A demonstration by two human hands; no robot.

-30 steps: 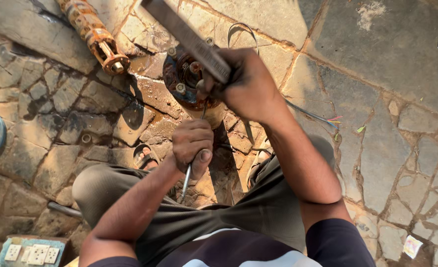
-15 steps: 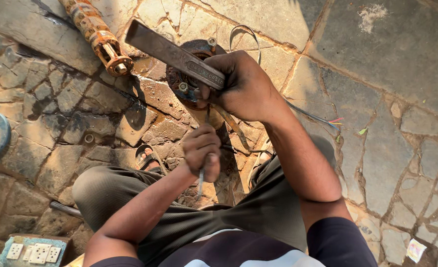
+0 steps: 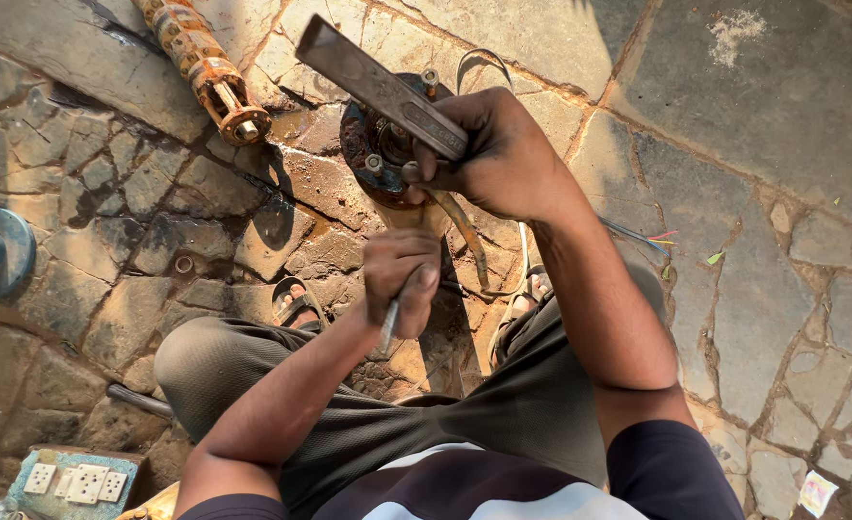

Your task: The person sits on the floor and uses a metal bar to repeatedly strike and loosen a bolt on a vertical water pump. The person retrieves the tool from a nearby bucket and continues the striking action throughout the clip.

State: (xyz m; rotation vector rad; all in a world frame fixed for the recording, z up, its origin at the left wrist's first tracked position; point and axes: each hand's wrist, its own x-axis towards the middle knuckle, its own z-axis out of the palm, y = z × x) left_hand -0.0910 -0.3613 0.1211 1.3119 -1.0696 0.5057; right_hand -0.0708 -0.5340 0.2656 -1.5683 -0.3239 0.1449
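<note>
right hand (image 3: 508, 159) clenched on flat steel bar (image 3: 383, 89), raised above rusty flanged part (image 3: 380, 149) on stone floor (image 3: 763, 125), seemingly as a hammer. left hand (image 3: 402, 279) grips slim metal tool (image 3: 389, 323), braced upright.

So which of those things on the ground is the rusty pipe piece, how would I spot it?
Start at the stone paving and look to the top left, past the flat metal bar in the right hand. The rusty pipe piece lies there slantwise. Unlike the round rusty disc nearby, it is long, ribbed, orange, and ends in a bolted flange.
</note>
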